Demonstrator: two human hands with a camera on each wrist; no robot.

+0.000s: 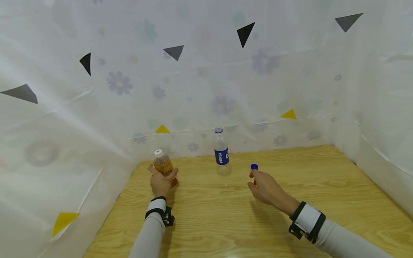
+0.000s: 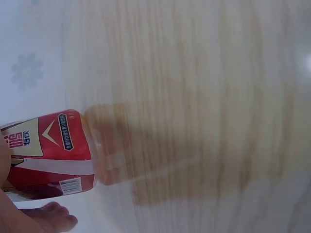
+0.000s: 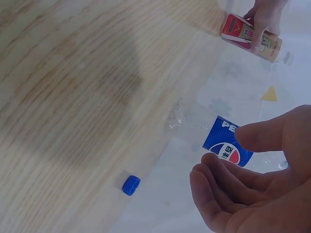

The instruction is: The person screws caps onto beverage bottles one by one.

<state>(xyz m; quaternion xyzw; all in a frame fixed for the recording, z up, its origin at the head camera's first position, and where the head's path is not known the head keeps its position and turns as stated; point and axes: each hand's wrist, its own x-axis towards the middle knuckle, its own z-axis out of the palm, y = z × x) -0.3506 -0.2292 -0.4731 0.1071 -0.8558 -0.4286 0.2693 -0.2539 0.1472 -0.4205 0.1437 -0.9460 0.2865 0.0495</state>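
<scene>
- Tea bottle (image 1: 163, 166) with a white cap and a red label sits upright in the left hand (image 1: 160, 183), whose fingers and thumb are wrapped round its lower half; its base is at the wooden table (image 1: 226, 222), though contact cannot be told.
- Up close, the left wrist view shows the amber drink and the red label (image 2: 46, 153) with white characters, a cream panel and a barcode; the writing is too small to read.
- Over on the other side, the right hand (image 1: 264, 187) holds nothing, its fingers (image 3: 218, 187) loosely curled and relaxed above the table.
- Just beyond those fingertips a small blue cap (image 1: 254, 166) lies on the wood, apart from the hand.
- Between the two hands and a little farther back stands an empty clear bottle (image 1: 221, 151), uncapped, with a blue label reading "PEPSI" and the round red, white and blue logo.
- Round the table hangs a white floral sheet (image 1: 200, 89) dotted with black and yellow triangles.
</scene>
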